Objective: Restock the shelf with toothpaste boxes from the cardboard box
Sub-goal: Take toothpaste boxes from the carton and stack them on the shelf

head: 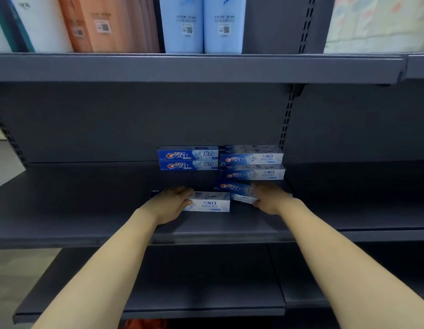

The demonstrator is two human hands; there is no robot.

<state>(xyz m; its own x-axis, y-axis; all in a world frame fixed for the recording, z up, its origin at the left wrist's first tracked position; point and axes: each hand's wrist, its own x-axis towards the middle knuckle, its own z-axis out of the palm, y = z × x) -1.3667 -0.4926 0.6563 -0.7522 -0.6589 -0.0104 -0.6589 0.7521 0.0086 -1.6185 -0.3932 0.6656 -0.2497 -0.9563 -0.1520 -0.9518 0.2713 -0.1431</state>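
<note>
On the grey middle shelf [87, 210], two blue Crest toothpaste boxes [188, 158] are stacked against the back panel. To their right stand two stacked white-and-blue boxes [252, 166]. My left hand [174, 203] grips a white toothpaste box [209, 203] lying on the shelf, covering its left end. My right hand [269, 197] holds the right end of a tilted box [234, 189] in front of the right stack. The cardboard box is out of view.
The upper shelf [206, 67] carries tall orange, white and light-blue packs [201, 24]. A lower grey shelf [182, 281] juts out beneath my arms. Slotted uprights [286, 119] run down the back panel. Something orange [144, 325] shows at the bottom edge.
</note>
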